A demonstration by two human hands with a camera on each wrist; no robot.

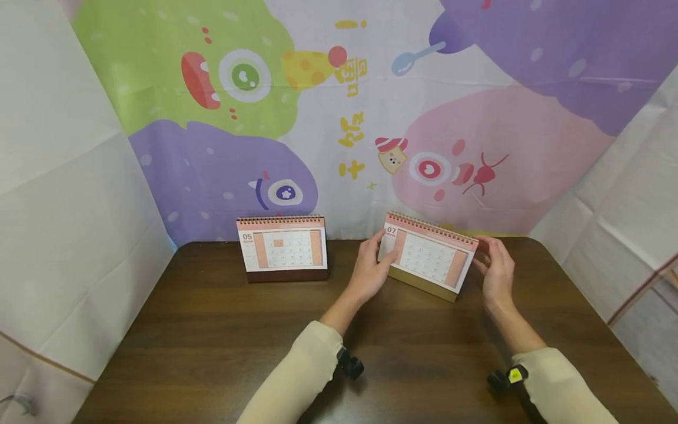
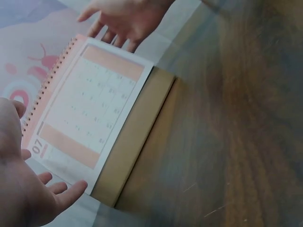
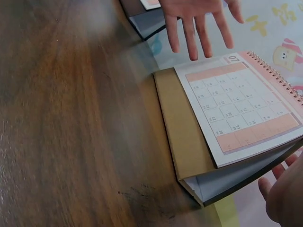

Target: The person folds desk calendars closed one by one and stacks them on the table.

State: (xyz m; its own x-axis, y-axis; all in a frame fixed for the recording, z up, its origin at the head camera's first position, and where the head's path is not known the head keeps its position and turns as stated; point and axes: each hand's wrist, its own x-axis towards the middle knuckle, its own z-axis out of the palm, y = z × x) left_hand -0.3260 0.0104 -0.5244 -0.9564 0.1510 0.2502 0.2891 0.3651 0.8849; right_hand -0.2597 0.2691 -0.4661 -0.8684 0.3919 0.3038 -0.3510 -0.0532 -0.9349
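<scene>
A desk calendar with page 07 (image 1: 428, 254), spiral-bound on a tan base, stands angled at the back right of the table. My left hand (image 1: 369, 270) is at its left side, fingers spread and loosely bent; in the right wrist view these fingers (image 3: 202, 35) look straight. Beside the right end is my right hand (image 1: 498, 272), its fingers partly hidden behind the calendar in the right wrist view. Whether either hand touches the calendar I cannot tell. A second calendar with page 05 (image 1: 286, 250) and a dark red base stands upright to the left.
The brown wooden table (image 1: 212, 347) has its back edge just behind the calendars. A cloth backdrop (image 1: 328, 194) with cartoon monsters hangs there, and white fabric sides (image 1: 69, 176) flank the table.
</scene>
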